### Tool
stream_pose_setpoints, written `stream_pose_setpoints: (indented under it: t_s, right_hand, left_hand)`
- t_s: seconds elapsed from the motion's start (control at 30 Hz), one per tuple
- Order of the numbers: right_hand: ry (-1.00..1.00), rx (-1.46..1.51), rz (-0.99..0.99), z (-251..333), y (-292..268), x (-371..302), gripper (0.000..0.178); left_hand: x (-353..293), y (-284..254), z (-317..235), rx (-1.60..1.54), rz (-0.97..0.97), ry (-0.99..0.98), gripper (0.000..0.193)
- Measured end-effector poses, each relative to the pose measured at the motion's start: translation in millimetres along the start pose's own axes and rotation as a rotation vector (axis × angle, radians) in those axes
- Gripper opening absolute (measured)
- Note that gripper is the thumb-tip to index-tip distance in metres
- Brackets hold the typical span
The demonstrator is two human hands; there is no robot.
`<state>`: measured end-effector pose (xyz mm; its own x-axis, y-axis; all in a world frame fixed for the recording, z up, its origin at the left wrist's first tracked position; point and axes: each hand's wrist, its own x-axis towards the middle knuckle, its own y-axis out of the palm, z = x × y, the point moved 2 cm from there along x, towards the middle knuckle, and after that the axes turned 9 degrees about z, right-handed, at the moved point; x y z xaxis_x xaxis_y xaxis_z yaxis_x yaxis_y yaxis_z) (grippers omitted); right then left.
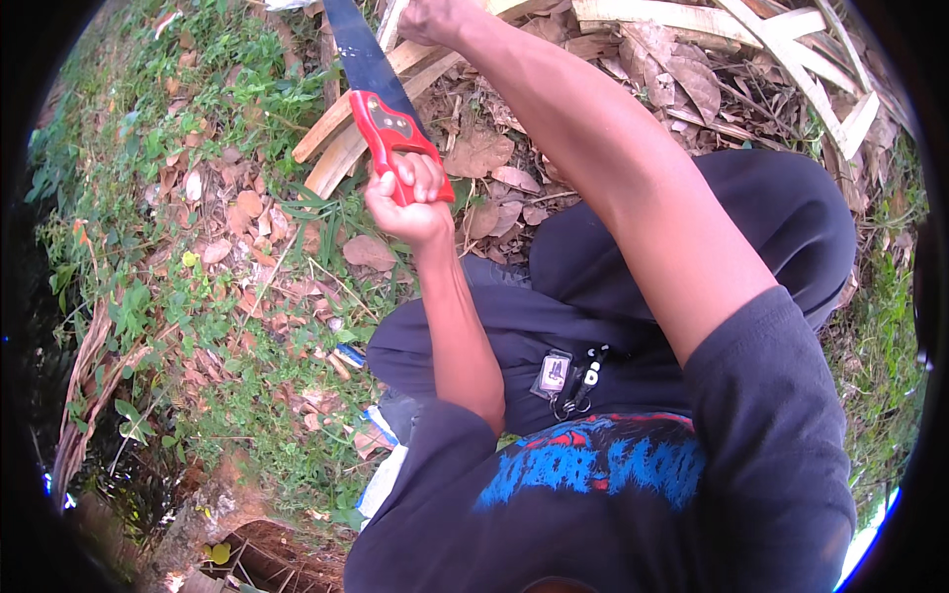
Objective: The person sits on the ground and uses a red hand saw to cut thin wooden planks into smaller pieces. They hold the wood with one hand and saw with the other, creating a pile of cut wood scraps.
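Observation:
My left hand (413, 198) is wrapped round the red handle (374, 127) of a hand saw. The dark saw blade (371, 59) slants up and to the left, out past the top edge. My right arm stretches far forward, and my right hand (433, 20) is at the top edge, partly cut off. Its fingers look curled, but what they hold, if anything, I cannot make out. A narrow pale wood strip (391, 22) lies right beside it, close to the blade. Split wood pieces (336, 158) rest on the ground just beyond the saw handle.
More pale wood strips (682, 18) lie across the dry leaves (481, 151) at the far right. Low green plants (237, 79) cover the ground on the left. My bent legs in dark trousers (771, 217) are close in front, with a key ring and tag (556, 374) on them.

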<state>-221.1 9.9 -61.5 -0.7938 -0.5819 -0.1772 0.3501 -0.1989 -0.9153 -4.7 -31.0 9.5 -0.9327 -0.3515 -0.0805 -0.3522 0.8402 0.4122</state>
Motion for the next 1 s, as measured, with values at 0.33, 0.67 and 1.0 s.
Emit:
stream_pose_setpoints:
  t_s: [0.33, 0.67, 1.0]
  right_hand:
    - [0.026, 0.042, -0.031, -10, 29, 24, 0.021]
    - [0.021, -0.009, 0.057, -3, 1, -4, 0.022]
    - [0.023, 0.028, 0.073, -1, -5, 2, 0.02]
  left_hand:
    - [8, 2, -1, 0.001, 0.013, -0.006, 0.029]
    - [-18, -8, 11, 0.041, -0.023, 0.008, 0.029]
    - [-23, -12, 4, 0.036, 0.015, -0.047, 0.028]
